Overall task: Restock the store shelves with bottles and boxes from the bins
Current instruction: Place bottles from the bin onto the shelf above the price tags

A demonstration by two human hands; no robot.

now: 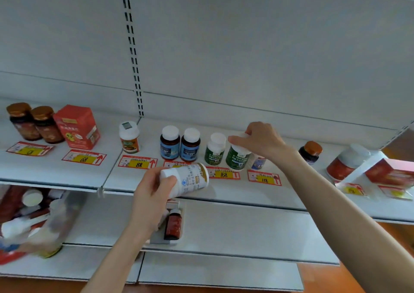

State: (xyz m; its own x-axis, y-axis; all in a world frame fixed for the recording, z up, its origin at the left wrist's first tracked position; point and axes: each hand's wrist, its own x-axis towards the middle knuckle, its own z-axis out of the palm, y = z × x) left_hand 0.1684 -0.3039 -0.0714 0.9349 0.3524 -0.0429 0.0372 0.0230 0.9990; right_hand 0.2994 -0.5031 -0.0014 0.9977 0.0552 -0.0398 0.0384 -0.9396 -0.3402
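My right hand point(261, 139) grips the white cap of a green-labelled bottle point(237, 159), held just above the front of the upper shelf point(224, 192), beside a matching green bottle point(215, 150). My left hand point(154, 194) holds a white bottle with a gold band point(190, 179) tilted on its side, in front of the shelf edge. Two blue-labelled bottles point(179, 146) stand left of the green pair. A small bottle with a blue label point(258, 161) is partly hidden behind my right wrist.
Further left stand an orange-labelled bottle point(129, 139), a red box point(77, 127) and two dark red bottles point(33, 122). At right are a dark bottle point(310, 151), a big red jar point(346, 161) and red boxes point(389, 171). A bin point(67, 207) of stock sits lower left.
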